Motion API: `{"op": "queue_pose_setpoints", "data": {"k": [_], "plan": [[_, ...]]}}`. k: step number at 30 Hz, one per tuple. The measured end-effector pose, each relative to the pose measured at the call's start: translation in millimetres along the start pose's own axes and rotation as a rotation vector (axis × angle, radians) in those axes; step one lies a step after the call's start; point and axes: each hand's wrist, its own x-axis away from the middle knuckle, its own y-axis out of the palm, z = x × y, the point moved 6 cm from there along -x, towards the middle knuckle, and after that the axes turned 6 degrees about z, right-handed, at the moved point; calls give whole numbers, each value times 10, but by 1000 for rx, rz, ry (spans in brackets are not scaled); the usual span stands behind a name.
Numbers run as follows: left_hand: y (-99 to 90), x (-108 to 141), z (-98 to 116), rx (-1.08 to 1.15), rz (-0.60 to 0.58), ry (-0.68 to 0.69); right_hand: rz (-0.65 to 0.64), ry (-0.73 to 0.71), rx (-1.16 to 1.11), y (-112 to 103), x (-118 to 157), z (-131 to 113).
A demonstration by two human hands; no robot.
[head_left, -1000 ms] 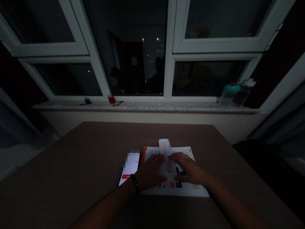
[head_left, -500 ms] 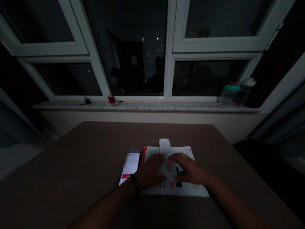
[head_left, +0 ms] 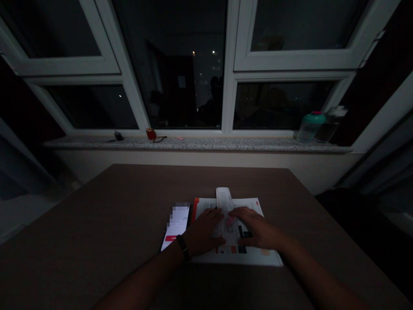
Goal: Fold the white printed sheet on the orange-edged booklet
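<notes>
A narrow, white printed paper strip [head_left: 223, 199] lies on a white, orange-edged printed booklet [head_left: 253, 257]; it looks light, limp, best pinched at its overhanging far end. The left hand [head_left: 204, 230] and right hand [head_left: 260, 229] rest there, fingers loosely spread, gripping nothing I can see. Below: a brown wood-grain table [head_left: 138, 189]; beyond: a dark, white-framed window [head_left: 228, 69].

Bare left hand [head_left: 204, 229], right hand [head_left: 260, 228] and forearms [head_left: 311, 262]; slim dark band [head_left: 182, 247] around the left wrist [head_left: 190, 243].
</notes>
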Motion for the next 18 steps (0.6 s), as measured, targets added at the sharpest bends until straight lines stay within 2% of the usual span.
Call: {"op": "queue_pose_setpoints", "data": {"k": [18], "plan": [[-16, 5, 8, -22, 11, -8, -1, 0, 29, 32, 5, -29]]}}
